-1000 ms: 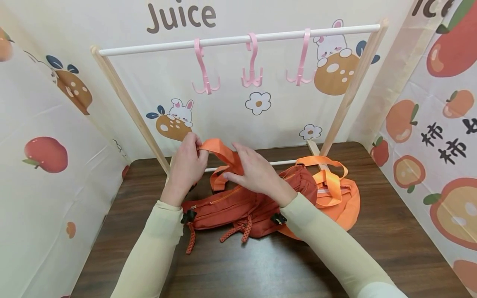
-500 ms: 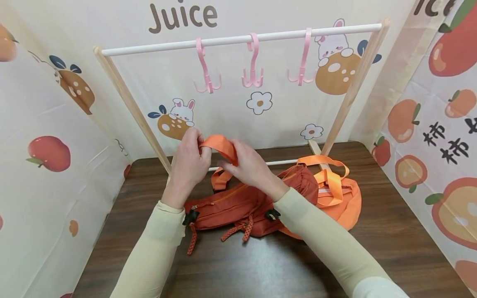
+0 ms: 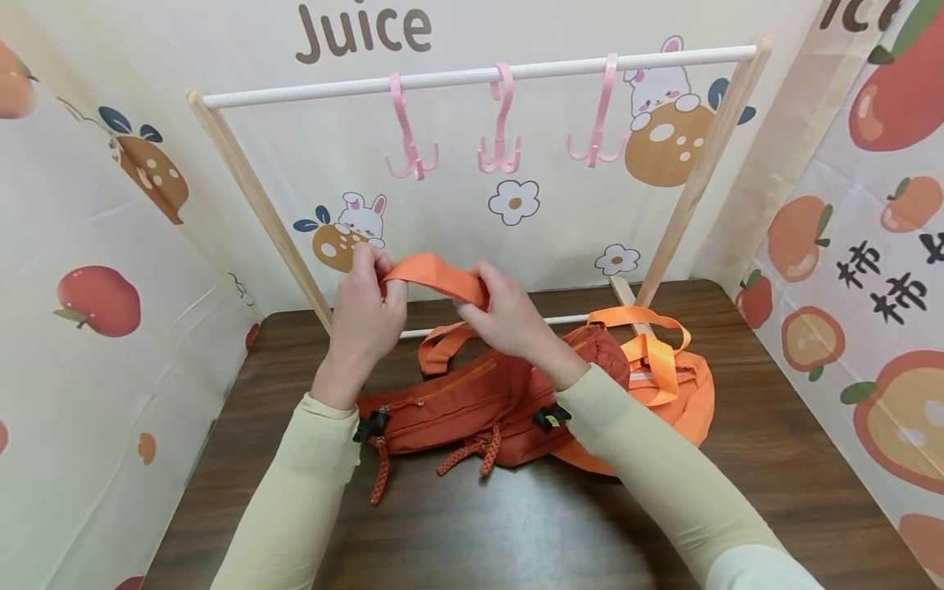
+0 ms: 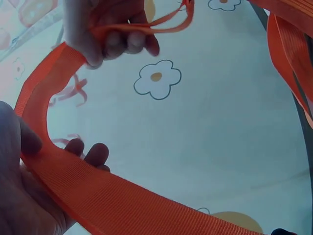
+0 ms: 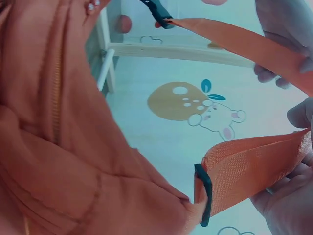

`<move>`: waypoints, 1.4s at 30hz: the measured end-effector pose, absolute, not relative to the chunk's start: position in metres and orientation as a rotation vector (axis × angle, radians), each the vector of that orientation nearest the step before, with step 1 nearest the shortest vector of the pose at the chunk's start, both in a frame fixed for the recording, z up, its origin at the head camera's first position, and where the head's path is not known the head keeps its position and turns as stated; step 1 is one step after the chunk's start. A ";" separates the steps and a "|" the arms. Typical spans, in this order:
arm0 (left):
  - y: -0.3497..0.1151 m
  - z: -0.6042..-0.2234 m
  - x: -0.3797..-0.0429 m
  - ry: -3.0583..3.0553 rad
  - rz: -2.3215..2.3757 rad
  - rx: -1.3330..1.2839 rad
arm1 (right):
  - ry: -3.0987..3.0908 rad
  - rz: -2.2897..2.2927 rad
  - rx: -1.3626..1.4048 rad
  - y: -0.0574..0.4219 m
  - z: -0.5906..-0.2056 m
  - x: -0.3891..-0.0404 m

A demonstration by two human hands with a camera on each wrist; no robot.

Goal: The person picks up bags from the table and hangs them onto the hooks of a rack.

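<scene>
An orange webbing strap [image 3: 435,277] arches between both hands above a rust-red waist bag [image 3: 457,414] on the table. My left hand [image 3: 366,315] pinches the strap's left part between thumb and fingers. Its right part is gripped by my right hand [image 3: 509,315], whose thumb lies underneath. In the left wrist view the strap [image 4: 98,183] runs over the left fingers and curves up to the right hand [image 4: 110,32]. A black slider [image 5: 205,196] joins the strap to the bag [image 5: 63,147] in the right wrist view. Braided zip pulls [image 3: 490,451] hang off the bag's front.
A brighter orange bag [image 3: 689,406] with a looped strap lies at the right, partly under the waist bag. Behind stands a wooden rack with a white rail [image 3: 317,93] carrying pink hooks [image 3: 500,123]. Printed cloth walls [image 3: 96,393] enclose the table [image 3: 442,541] on several sides.
Both hands have risen a little with the strap, and the left hand has shifted slightly left in the last half second. The strap's arch now stands higher; the bags stay on the table.
</scene>
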State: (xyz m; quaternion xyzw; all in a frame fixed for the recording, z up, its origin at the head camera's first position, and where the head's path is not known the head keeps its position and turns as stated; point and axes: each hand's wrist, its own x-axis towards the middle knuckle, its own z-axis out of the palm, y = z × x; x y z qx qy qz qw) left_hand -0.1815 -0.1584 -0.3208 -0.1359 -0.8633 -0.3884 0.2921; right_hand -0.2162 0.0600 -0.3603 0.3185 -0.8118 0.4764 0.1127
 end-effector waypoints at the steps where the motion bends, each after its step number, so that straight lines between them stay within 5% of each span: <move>1: -0.159 -0.320 -0.181 -2.299 -1.042 -0.360 | -2.375 1.415 0.937 0.061 -0.358 -0.216; 42: -0.192 -0.292 -0.164 -2.338 -1.136 -0.434 | -2.226 1.490 1.036 0.086 -0.294 -0.216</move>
